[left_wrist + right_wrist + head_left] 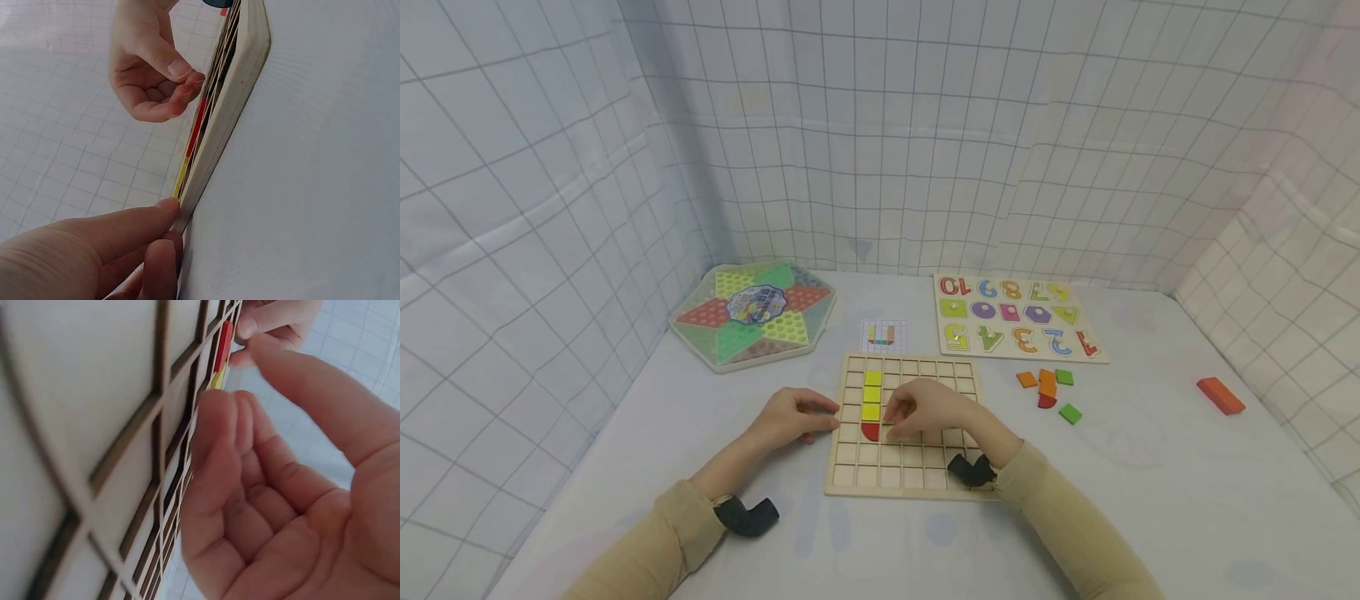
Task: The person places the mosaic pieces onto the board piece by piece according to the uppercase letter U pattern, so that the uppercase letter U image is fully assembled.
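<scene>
1. A booth-like, curtained play corner; whether in a home or a lab cannot be told.
2. White grid-patterned cloth walls in the surface along its far, left and right edges.
3. What suggests play: a star-patterned game board near the far left corner and a number puzzle by the far edge, right of centre.

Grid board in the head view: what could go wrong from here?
The right hand hovers close to the red rounded piece, so a fingertip might nudge it out of its square. The left hand is at the left edge of the grid board; an uneven push there could shift it. The loose pieces lie close together beyond the board's right side, so a hasty reach could scatter them.
</scene>
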Action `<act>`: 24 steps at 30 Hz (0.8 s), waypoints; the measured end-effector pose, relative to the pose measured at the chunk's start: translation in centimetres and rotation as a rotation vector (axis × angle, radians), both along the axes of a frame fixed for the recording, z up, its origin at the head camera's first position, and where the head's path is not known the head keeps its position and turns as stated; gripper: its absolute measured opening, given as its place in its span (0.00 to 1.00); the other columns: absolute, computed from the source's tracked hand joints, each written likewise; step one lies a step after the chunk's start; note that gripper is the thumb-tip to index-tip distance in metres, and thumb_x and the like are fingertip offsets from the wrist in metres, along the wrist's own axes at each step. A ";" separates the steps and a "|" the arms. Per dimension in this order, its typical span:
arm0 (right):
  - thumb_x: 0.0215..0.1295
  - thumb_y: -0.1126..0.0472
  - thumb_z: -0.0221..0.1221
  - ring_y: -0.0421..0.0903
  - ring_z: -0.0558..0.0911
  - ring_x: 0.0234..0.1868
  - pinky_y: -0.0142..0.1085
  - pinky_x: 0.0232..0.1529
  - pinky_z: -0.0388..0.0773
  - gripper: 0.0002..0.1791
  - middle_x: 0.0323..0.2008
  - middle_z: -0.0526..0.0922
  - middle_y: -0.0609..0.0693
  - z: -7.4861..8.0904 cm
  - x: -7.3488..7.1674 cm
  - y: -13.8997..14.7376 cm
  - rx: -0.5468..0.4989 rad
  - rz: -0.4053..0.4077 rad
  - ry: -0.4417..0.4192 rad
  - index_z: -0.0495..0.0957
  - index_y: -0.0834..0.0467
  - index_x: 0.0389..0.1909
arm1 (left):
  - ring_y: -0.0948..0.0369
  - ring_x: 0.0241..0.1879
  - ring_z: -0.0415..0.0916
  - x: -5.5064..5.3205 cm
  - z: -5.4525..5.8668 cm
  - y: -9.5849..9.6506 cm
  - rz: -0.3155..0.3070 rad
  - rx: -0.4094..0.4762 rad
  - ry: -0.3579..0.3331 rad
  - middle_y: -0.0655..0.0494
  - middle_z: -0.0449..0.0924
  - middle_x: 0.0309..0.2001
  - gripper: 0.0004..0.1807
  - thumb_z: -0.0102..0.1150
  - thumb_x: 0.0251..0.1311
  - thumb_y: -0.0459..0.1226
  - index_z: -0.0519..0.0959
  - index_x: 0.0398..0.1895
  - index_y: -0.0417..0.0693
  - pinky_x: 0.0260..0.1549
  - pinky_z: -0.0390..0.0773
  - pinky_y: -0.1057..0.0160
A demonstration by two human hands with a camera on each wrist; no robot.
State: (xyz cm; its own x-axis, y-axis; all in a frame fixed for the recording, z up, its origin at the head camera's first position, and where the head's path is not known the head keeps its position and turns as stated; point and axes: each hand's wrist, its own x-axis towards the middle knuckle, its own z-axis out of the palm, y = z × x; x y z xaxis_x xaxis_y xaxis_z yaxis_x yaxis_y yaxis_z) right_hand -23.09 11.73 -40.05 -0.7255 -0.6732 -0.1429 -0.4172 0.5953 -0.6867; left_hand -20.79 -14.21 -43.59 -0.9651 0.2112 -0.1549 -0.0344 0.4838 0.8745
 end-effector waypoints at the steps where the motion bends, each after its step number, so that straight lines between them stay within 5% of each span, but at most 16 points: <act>1: 0.50 0.57 0.69 0.39 0.77 0.29 0.33 0.35 0.74 0.10 0.26 0.79 0.42 0.1 0.1 0.3 -0.005 -0.002 -0.002 0.81 0.53 0.32 | 0.61 0.21 0.74 0.0 0.0 0.0 0.001 -0.001 -0.001 0.56 0.81 0.27 0.14 0.71 0.48 0.39 0.84 0.39 0.45 0.21 0.76 0.63; 15: 0.56 0.57 0.66 0.43 0.79 0.35 0.36 0.41 0.77 0.15 0.32 0.81 0.46 0.9 -0.2 5.7 -0.159 -0.079 -0.006 0.80 0.60 0.41 | 0.61 0.22 0.73 0.0 0.0 0.0 0.002 -0.010 0.006 0.56 0.81 0.28 0.15 0.71 0.48 0.40 0.84 0.39 0.45 0.21 0.76 0.63; 24: 0.57 0.60 0.66 0.46 0.79 0.37 0.34 0.39 0.76 0.17 0.35 0.81 0.50 1.4 0.5 9.6 -0.273 -0.209 0.022 0.78 0.65 0.44 | 0.61 0.22 0.73 0.0 0.0 0.0 0.001 -0.011 0.009 0.56 0.81 0.27 0.15 0.71 0.47 0.40 0.84 0.39 0.45 0.21 0.76 0.63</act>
State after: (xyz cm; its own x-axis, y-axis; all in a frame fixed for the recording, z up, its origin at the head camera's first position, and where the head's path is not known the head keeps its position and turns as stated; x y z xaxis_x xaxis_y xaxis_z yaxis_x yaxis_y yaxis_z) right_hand -22.60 21.32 -38.67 -0.8528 -0.5207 0.0391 -0.3216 0.4648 -0.8249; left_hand -20.81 -14.23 -43.61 -0.9666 0.2088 -0.1488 -0.0272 0.4936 0.8692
